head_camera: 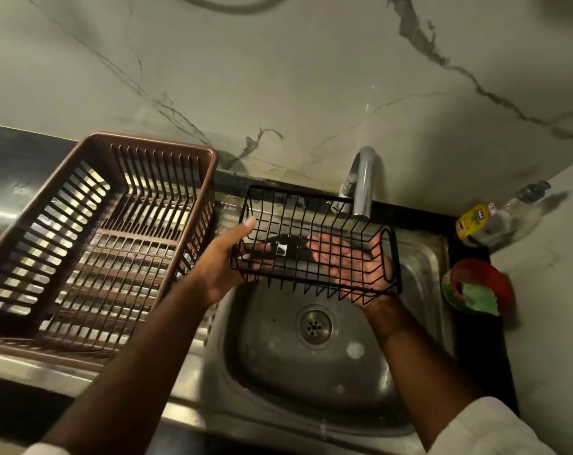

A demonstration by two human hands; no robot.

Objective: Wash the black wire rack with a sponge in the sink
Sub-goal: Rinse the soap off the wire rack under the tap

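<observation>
I hold the black wire rack (314,224) over the steel sink (311,366), just under the tap (363,185). My left hand (226,261) grips its left end, thumb on the top wire and fingers underneath. My right hand (347,261) lies palm up under the rack's right half, seen through the wires, with its fingers spread flat. A green sponge (475,293) sits in a red bowl (495,277) on the counter to the right of the sink. Neither hand touches the sponge.
A large brown plastic dish basket (91,241) stands on the steel drainboard left of the sink. A yellow-labelled soap bottle (475,221) lies at the back right corner. A marble wall rises behind the tap. The drain (314,326) is open.
</observation>
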